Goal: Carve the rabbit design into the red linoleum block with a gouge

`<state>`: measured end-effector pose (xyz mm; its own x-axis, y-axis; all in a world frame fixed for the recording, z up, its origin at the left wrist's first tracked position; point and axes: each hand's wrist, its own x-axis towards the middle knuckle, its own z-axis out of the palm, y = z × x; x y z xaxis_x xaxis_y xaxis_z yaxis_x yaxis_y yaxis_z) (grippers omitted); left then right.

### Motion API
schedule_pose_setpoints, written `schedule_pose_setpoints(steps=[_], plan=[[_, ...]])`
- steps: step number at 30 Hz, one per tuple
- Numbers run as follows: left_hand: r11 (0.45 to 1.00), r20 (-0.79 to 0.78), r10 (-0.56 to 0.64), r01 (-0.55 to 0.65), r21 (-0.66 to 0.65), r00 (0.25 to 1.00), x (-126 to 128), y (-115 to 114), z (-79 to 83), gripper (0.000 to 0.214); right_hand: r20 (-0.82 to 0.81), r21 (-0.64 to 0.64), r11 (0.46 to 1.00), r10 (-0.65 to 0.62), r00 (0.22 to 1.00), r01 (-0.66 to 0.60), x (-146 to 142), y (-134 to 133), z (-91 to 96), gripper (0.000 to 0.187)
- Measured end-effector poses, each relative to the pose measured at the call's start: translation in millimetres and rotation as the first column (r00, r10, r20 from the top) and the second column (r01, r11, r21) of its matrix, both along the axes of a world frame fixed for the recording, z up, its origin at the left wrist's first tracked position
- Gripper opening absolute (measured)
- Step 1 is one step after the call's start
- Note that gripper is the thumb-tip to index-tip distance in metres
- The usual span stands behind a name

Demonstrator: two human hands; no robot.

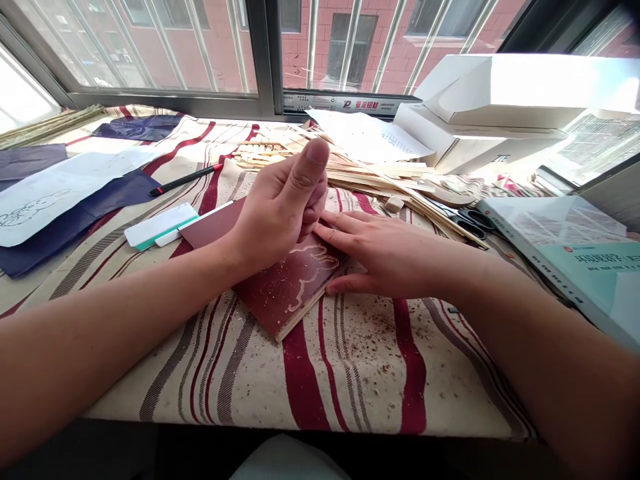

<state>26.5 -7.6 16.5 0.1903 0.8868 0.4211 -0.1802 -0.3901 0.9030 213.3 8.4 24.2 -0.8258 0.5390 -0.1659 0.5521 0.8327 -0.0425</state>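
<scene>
A dark red wooden board (270,293) lies on the striped cloth, with a pale rabbit outline carved into its surface (313,267). My left hand (277,207) is closed in a fist over the board, thumb up, gripping something hidden, perhaps a carving tool. My right hand (385,253) lies flat with fingers stretched out, pressing on the board's right edge and holding it steady. Wood shavings (370,327) are scattered on the cloth in front of the board.
A white and green eraser-like block (160,227) and a red-tipped black pencil (185,179) lie at left, near dark blue carbon sheets (65,227) and a drawing on paper (45,200). Wood strips (360,177), scissors (470,220), books (575,253) and white boxes (500,100) stand at right.
</scene>
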Motion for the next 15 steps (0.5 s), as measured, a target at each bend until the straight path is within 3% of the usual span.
schedule_pose_setpoints(steps=[6, 12, 15], plan=[[0.984, 0.085, 0.088, -0.073, -0.163, 0.992, 2, -6, 4.1, 0.063, -0.040, 0.000, 1.000, 0.010, 0.999, -0.010, 0, 0, -2.0, 0.096], [0.914, 0.249, 0.247, -0.140, -0.380, 0.937, -1, 3, 7.2, 0.065, 0.008, 0.065, 0.997, 0.037, 0.999, -0.038, -2, -1, -1.0, 0.098], [0.854, 0.270, 0.322, -0.156, -0.496, 0.907, -5, 12, 6.1, 0.064, 0.025, 0.071, 0.997, 0.042, 0.999, -0.043, -2, -1, -0.8, 0.100]])
